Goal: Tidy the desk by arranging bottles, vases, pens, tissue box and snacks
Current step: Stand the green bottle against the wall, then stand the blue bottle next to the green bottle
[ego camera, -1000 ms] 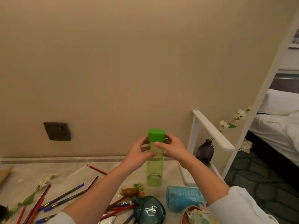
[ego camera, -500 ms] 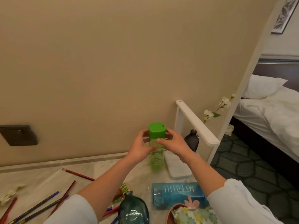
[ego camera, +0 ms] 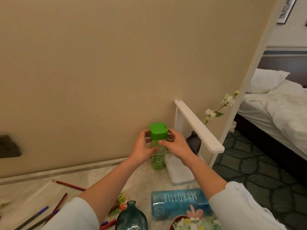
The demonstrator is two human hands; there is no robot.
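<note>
Green bottle (ego camera: 157,157): upright at the far right of the desk (ego camera: 141,177), close to the wall, just left of the white stand (ego camera: 199,128). Bottom at the desk top or just above it; cannot tell if touching.

Clear thin plastic, looks empty, so probably light and a little springy when squeezed. Smooth sides, maybe slippery. Tall and narrow, so likely tips easily if set down crooked.

Held high, just under the lid (ego camera: 158,131). Left hand (ego camera: 142,148) curled round the left side, right hand (ego camera: 177,145) curled round the right side, both thumbs on the near face. Probably steadier to take lower, at the middle of the body. Better not by the lid alone, since it may come loose.

Other containers:
- Dark vase (ego camera: 193,143) under the stand, just right of the right hand, holds a twig with white flowers.
- Blue bottle (ego camera: 179,201) lies on its side at the near right; contents cannot be told.
- Teal vase (ego camera: 131,218) at the near edge, glass by the look, so fragile; nothing seen in its neck.
- Pot (ego camera: 178,219) beside it, cut by the frame, with something flowery inside.

Pens (ego camera: 66,185) scattered at the near left, a snack (ego camera: 122,200) just behind the teal vase.
</note>
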